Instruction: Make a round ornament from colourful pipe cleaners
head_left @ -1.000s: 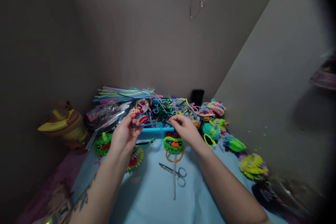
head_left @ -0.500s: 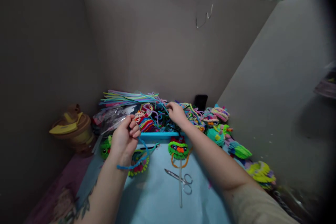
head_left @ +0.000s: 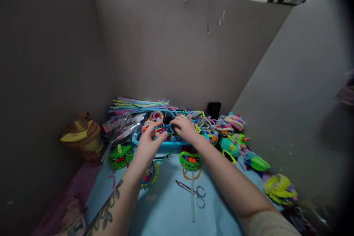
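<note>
My right hand (head_left: 186, 128) reaches into a blue tray (head_left: 177, 143) heaped with tangled pipe cleaners (head_left: 203, 121). Its fingers are pinched together at a blue pipe cleaner among the heap. At the tray's front left is my left hand (head_left: 149, 143), thumb and fingers apart, with nothing visible between them. Beneath the left forearm lies a round craft piece (head_left: 153, 177) with a yellow-green fringe, partly hidden. A green fuzzy face (head_left: 190, 160) with an orange loop lies in front of the tray. Scissors (head_left: 197, 192) rest across a pale stick (head_left: 193, 210) nearer me.
Straight pipe cleaners (head_left: 138, 105) lie in a bundle behind clear plastic bags (head_left: 124, 127). A green frog-like face (head_left: 121, 156) sits left, beside a brown pot (head_left: 87, 138). Several fuzzy pieces (head_left: 256, 161) line the right side. A dark phone (head_left: 214, 110) leans on the back wall.
My left hand has moved right toward the tray and its fingers have spread; the blue pipe cleaner hanging by its wrist no longer shows there. My right hand stays in the heap, its fingers lower.
</note>
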A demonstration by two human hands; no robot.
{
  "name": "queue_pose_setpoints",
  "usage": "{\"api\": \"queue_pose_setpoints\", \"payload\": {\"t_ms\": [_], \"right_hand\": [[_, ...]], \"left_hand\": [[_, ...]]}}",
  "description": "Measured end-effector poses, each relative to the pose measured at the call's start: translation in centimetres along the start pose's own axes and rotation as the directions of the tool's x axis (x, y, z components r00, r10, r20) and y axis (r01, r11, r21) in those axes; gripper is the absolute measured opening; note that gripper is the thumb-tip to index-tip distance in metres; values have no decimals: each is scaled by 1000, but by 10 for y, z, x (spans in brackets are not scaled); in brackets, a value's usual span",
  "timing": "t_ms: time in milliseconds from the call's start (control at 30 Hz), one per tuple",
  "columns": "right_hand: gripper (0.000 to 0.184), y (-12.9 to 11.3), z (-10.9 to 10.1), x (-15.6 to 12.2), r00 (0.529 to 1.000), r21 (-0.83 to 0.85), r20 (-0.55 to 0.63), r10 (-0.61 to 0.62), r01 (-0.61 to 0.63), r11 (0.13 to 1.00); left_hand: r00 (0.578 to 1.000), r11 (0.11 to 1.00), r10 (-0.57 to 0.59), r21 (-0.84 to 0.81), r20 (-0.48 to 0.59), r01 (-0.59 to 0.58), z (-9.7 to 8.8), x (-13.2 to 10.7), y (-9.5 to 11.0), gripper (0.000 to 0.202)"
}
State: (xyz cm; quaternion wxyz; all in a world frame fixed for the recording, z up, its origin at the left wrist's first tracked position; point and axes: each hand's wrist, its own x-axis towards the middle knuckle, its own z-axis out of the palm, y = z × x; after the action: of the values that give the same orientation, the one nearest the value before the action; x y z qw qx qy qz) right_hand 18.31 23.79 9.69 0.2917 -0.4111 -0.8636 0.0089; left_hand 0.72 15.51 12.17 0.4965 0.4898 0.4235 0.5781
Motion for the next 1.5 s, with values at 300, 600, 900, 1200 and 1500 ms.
{"api": "queue_pose_setpoints", "payload": {"t_ms": [300,600,900,1200,1500], "right_hand": [[34,-25,3,-23,1000,151,-14,-15,17,988],[19,-26,24,-15,993,132,111,-26,12,991],[27,30,23,3,916,-293,223,332,-262,920],[22,25,30,2,912,-96,410,4,39,995],[34,29,3,10,844,-329,-53,534,-520,788]], "left_hand": [[977,904,209,392,-48,-174,3,13,-33,6],[949,856,314,443,-37,-266,-6,13,-20,5],[685,667,596,733,-419,-131,-67,14,28,23],[758,755,515,631,-401,-179,-67,16,19,29],[841,851,401,488,-364,-194,-58,15,20,30]]}}
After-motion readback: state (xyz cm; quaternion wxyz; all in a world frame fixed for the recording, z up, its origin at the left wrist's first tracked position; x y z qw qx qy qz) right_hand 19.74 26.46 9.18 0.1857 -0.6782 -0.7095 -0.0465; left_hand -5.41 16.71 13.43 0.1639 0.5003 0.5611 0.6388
